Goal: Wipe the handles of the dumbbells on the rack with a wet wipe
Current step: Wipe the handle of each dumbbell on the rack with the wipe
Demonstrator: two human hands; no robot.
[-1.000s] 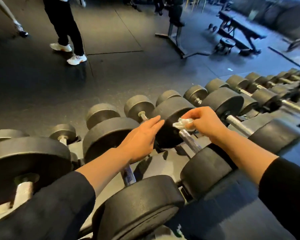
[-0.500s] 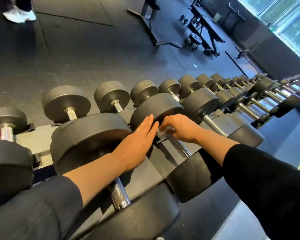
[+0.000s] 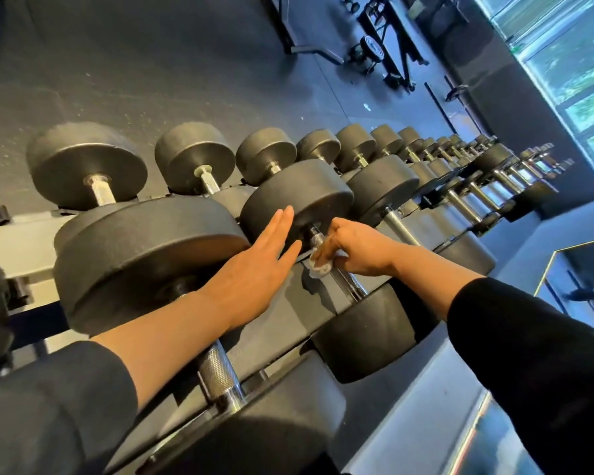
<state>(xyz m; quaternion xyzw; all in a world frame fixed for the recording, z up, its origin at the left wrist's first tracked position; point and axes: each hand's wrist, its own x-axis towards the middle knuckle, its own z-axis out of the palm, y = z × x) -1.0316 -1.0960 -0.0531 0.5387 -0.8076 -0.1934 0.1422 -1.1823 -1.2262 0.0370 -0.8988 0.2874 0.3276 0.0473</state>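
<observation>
So the right hand (image 3: 359, 250) is wrapped around the knurled handle (image 3: 326, 257) of a black dumbbell (image 3: 297, 197) just right of the frame's centre, with a crumpled white wet wipe (image 3: 318, 264) bunched between the fingers and the steel, so it's gripping the wipe against the bar. The far head of that dumbbell sits just above the hand, and the near head (image 3: 367, 334) is lower right of it. The left hand (image 3: 254, 265) is flat and open, holding nothing, fingers straight and together, with its fingertips lying on the face of that far head. Its forearm crosses over the handle of the next dumbbell (image 3: 144, 258) on the left side of the frame. The rack (image 3: 18, 246) runs from the left edge toward the upper right, where smaller dumbbells line up toward a window (image 3: 570, 63). Both sleeves are black, pushed up the forearm. A weight bench (image 3: 388, 39) stands on the dark floor at the top.
</observation>
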